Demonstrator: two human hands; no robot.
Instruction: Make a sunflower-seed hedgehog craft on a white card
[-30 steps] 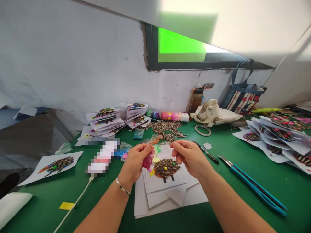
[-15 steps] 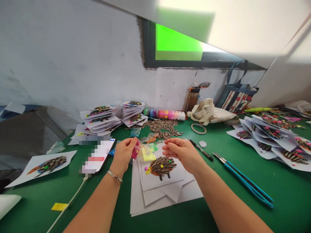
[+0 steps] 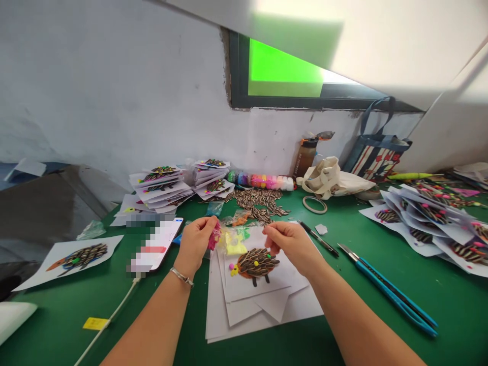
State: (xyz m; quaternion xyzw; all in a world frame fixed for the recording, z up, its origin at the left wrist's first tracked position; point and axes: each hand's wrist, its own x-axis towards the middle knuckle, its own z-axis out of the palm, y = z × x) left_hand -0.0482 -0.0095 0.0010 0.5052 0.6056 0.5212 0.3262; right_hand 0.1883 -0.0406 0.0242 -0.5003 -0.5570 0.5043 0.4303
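Note:
My left hand is closed, pinching a crumpled clear packet of pink clay. My right hand hovers over the right part of the hedgehog picture, thumb and fingers drawn together; whatever they hold, if anything, is too small to make out. Sunflower seeds form the hedgehog's back, with small green and yellow dots on them and a pink and yellow face at the left. White paper sheets lie beneath it. Behind the picture rests a bag of yellow clay.
Loose sunflower seeds lie at the back, near paper stacks. To the right are a pen, blue tweezers, a tape roll and more seed pictures. A phone with a cable lies left.
My right hand has lowered slightly toward the hedgehog and its fingers have curled in. My left hand still holds the pink clay packet. The view has shifted a little.

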